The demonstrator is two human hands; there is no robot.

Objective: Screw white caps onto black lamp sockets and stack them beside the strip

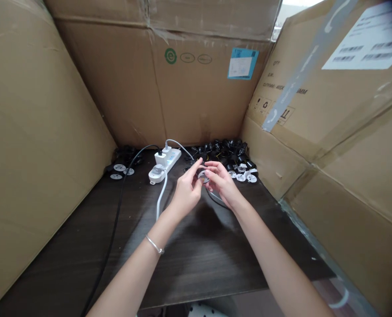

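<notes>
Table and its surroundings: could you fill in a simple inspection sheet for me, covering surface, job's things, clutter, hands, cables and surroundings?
Surface: dark table with a wood-like grain; shadow below the hands.
Job's things: one white disc held up; more discs lie far left and far right.
Clutter: heap of black parts at the far right, another group at the far left; too jumbled to count.
Grip: left hand and right hand both have fingers on the held disc.
Cables: black cable and white cable run from the power strip toward the viewer.
Surroundings: cardboard boxes at left, back and right.
</notes>
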